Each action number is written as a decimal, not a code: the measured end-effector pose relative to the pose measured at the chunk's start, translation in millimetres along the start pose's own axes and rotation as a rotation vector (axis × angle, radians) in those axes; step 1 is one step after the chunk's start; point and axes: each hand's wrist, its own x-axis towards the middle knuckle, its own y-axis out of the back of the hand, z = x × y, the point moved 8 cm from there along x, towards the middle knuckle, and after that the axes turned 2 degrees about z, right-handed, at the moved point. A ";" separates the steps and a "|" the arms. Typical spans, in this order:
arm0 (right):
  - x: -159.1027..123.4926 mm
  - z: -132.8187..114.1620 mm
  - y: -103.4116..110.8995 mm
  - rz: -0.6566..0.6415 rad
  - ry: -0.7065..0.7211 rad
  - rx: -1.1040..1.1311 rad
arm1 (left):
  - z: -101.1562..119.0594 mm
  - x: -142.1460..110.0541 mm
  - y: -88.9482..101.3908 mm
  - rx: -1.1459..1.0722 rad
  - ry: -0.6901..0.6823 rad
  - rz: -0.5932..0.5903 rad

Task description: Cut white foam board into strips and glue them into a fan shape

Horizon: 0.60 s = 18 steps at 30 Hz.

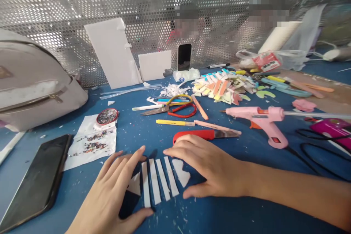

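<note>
Several narrow white foam strips [155, 182] lie side by side on the blue table between my hands. A notched white foam piece [181, 172] is at their right end, and another white offcut [135, 184] lies partly behind my left hand. My left hand [115, 179] rests at the left of the strips, fingers spread, thumb close to the bottom of the leftmost strip. Over on the right, my right hand [208, 164] is apart-fingered around the notched piece, holding nothing. Just beyond it lies a red-handled utility knife [196, 135], partly covered by the fingers.
A pink glue gun [257, 117] with a cord lies to the right. Scissors [175, 106], markers [175, 122] and a heap of coloured foam strips [225, 86] are farther back. At left are a phone [35, 179], beads on paper [93, 142] and a backpack [38, 76].
</note>
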 end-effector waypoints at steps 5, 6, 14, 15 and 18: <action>-1.3 -5.1 16.4 0.215 0.080 0.046 | 7.4 0.0 6.8 -0.004 -0.075 0.052; -1.8 -7.6 19.9 0.247 0.101 0.045 | 12.8 -0.2 9.5 -0.029 -0.120 0.070; -25.0 -36.9 43.8 -0.037 -0.151 0.169 | 55.8 -5.1 17.9 -0.140 -0.331 0.224; -36.2 -36.7 47.2 -0.064 -0.210 0.150 | 60.2 -4.7 17.3 -0.148 -0.349 0.223; -81.6 -20.4 62.6 -0.012 -0.387 0.014 | 78.4 -5.3 21.0 -0.175 -0.449 0.226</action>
